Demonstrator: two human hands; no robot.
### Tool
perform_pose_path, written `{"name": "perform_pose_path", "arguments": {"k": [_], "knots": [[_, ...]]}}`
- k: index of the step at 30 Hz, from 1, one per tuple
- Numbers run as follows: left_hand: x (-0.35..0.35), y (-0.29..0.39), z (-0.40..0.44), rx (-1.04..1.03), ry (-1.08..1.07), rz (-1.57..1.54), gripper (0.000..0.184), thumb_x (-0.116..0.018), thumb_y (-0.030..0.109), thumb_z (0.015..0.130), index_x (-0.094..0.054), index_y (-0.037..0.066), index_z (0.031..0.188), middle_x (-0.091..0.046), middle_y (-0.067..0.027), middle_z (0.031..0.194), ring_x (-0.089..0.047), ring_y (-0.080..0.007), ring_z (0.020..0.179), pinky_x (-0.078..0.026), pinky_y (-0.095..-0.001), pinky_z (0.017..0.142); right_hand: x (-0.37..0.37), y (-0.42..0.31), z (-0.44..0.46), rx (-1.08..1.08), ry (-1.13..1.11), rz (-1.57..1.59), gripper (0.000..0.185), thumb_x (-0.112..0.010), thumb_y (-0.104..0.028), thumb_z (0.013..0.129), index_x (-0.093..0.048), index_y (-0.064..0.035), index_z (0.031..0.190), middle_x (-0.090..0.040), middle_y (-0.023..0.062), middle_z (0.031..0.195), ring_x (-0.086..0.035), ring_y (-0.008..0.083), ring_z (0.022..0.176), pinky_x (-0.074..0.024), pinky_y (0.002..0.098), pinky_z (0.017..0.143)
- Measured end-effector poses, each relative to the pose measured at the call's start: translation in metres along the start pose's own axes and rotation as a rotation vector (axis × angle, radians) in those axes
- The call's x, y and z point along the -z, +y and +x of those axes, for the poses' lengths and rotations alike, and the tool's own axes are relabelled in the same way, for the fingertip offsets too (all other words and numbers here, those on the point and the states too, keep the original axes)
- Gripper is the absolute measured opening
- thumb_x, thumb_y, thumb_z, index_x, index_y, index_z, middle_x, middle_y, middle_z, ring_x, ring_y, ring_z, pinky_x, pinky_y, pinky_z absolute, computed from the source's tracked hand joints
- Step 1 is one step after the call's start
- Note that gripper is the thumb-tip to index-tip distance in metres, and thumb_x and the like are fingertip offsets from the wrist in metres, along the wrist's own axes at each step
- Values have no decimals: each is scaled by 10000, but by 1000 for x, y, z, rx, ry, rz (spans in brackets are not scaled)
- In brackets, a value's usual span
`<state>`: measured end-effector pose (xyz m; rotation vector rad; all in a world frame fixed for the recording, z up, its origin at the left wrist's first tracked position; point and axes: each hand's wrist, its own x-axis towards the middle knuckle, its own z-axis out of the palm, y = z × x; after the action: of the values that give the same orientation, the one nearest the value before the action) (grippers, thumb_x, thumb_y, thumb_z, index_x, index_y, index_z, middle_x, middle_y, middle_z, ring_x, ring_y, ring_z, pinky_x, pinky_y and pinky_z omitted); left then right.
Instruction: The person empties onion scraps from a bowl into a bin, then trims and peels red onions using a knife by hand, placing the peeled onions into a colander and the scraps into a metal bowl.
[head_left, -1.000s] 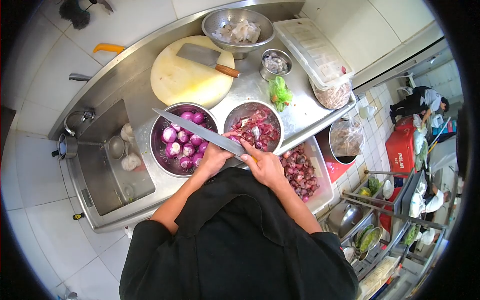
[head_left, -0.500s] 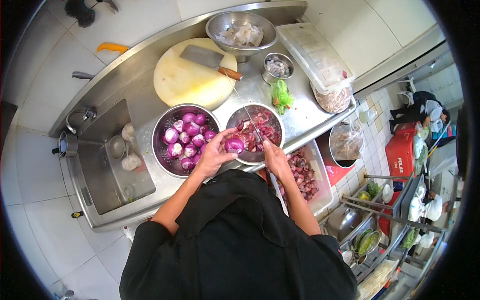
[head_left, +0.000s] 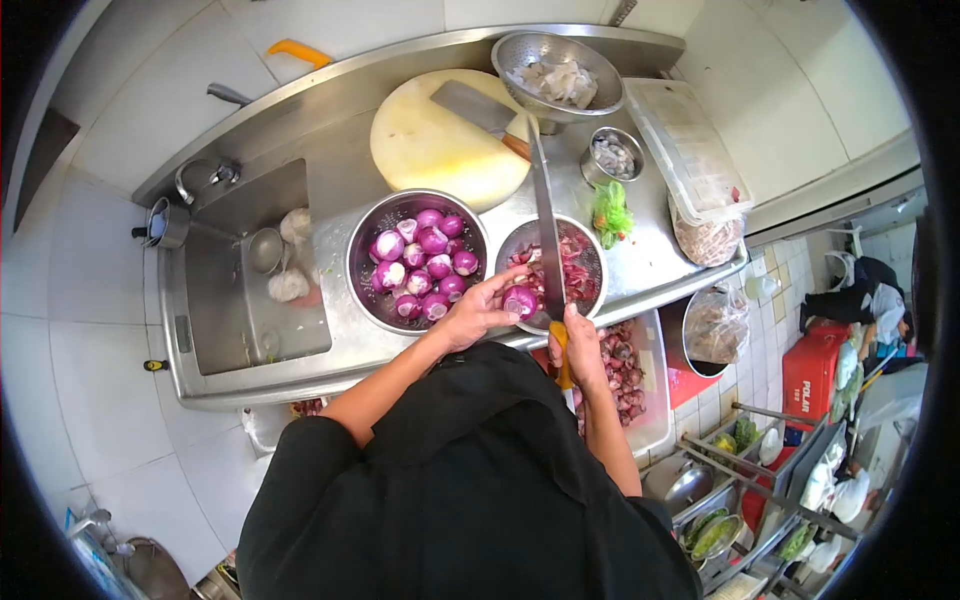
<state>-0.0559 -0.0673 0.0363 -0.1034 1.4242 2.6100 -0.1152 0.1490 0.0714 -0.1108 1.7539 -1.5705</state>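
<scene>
My left hand point(head_left: 482, 312) is closed around a peeled red onion point(head_left: 520, 302), low over the near edge of a small colander point(head_left: 601, 268) with purple-red onion skins point(head_left: 578, 262) inside. Gripped in my right hand point(head_left: 584, 352) is a long knife point(head_left: 546, 205) with a yellow handle. Its broad blade points away from me across the small colander, just right of the onion, and I cannot tell whether they touch. On the left stands a larger colander point(head_left: 356, 290) of peeled red onions point(head_left: 432, 240).
A cleaver point(head_left: 470, 105) lies on the round cutting board point(head_left: 410, 130). Behind are a colander of pale pieces point(head_left: 510, 50), a metal cup point(head_left: 590, 165), a green bag point(head_left: 611, 212) and a lidded plastic box point(head_left: 690, 150). The sink point(head_left: 200, 340) is left; a bin of unpeeled onions point(head_left: 655, 410) sits below right.
The knife has turned from nearly edge-on to showing its broad side, and its tip has swung right. The onion stays in my left hand. My view has shifted, moving the counter rightward.
</scene>
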Motion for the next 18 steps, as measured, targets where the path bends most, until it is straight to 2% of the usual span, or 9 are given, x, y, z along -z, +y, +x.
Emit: {"name": "perform_pose_path", "arguments": {"k": [3,5,8,9,10,12,14,16,18], "knots": [[1,15,-15,-44,88,102,818,-668,-53,848,-231,29,1536,-480,-100,1356,-530,-179,1197,-442,-322,1033,-6,0,-1,48,142,-35,533,-369,-511,1042,-538,-74,787,-471,11,541,-435,103,435,-353,253,422],[7,28,-27,-69,232,246,791,-667,-43,849,-267,40,1526,-480,-108,1377,-520,-163,1210,-447,-304,1022,-8,-1,0,79,185,-38,504,-382,-496,1043,-530,-80,801,-455,0,542,-430,92,445,-343,252,417],[29,33,-41,-133,391,567,653,-666,-39,843,-426,28,1446,-509,-86,1379,-567,-131,1144,-471,-261,976,-3,5,9,-10,175,-186,517,-394,-495,1037,-621,-30,1022,-444,-4,546,-433,97,454,-357,258,423],[30,42,-46,-88,421,635,632,-680,-22,830,-464,37,1421,-515,-100,1383,-568,-167,1169,-463,-286,998,-2,8,14,-31,156,-196,592,-454,-456,1027,-496,16,1382,-486,10,589,-461,101,479,-391,264,445],[30,49,-51,-43,451,700,611,-694,-5,818,-503,46,1396,-521,-113,1387,-569,-203,1194,-455,-310,1020,-2,12,15,-31,163,-252,616,-476,-440,1021,-411,17,1429,-506,19,610,-472,102,490,-402,266,457],[43,40,-56,-198,436,979,605,-716,36,802,-532,68,1377,-516,-151,1391,-530,-275,1253,-424,-359,1061,-7,13,14,-23,179,-366,726,-521,-410,1009,-243,19,1523,-548,37,653,-494,104,512,-424,268,480],[59,34,-64,-305,491,1180,602,-732,71,789,-552,83,1363,-503,-187,1399,-480,-337,1304,-386,-396,1100,-16,5,5,-4,178,-354,773,-608,-357,967,-241,39,1520,-606,54,750,-520,114,550,-447,265,531],[77,41,-79,-361,624,1300,605,-744,100,778,-563,92,1355,-483,-222,1410,-420,-390,1346,-340,-423,1135,-16,18,8,50,200,-510,807,-667,-297,927,-236,30,1525,-620,61,809,-539,122,579,-464,260,579],[98,47,-97,-355,818,1269,606,-752,104,766,-556,51,1336,-470,-221,1412,-433,-391,1328,-344,-413,1131,-12,35,10,129,229,-468,779,-697,-202,894,-282,9,1519,-633,60,791,-553,115,609,-471,255,602]]}}
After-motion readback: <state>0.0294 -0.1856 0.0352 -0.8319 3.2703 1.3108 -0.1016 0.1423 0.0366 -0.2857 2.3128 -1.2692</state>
